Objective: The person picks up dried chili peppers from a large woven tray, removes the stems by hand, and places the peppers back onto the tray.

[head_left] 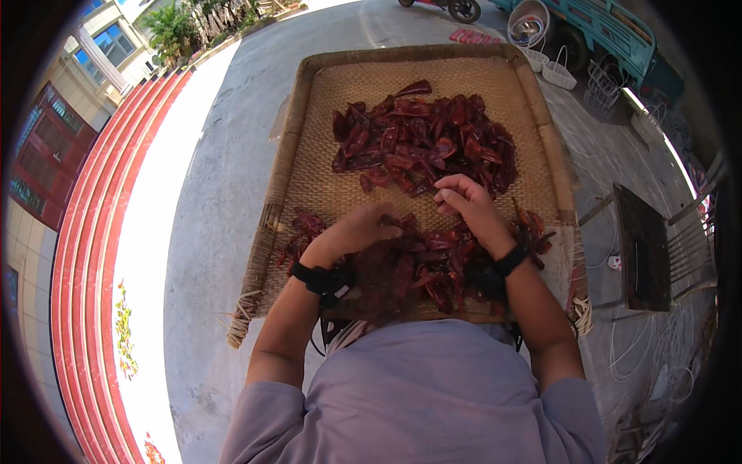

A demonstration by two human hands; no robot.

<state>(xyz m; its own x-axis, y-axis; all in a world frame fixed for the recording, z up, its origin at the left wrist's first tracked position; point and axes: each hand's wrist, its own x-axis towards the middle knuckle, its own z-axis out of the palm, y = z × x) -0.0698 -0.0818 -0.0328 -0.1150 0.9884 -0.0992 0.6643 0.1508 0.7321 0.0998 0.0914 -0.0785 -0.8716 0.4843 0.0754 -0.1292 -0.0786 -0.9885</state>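
A woven tray (309, 182) lies in front of me, with a heap of dried red chili peppers (417, 139) in its far half. More dried chilies (440, 290), some with stems, are spread along the near edge, under and between my wrists. My left hand (362, 230) hovers over the left part of the near chilies, its fingers bent and smeared by motion; what it holds, if anything, is unclear. My right hand (473, 209) is between the two piles, thumb and fingers drawn together in a pinch. Whatever sits in that pinch is too small to name.
Dark bands with small devices (332, 284) circle both wrists. A wooden chair (645, 247) stands on the right, with loose white cord on the ground nearby. White baskets (558, 73) and a teal cart (610, 35) are at the far right. Red steps (93, 232) run along the left.
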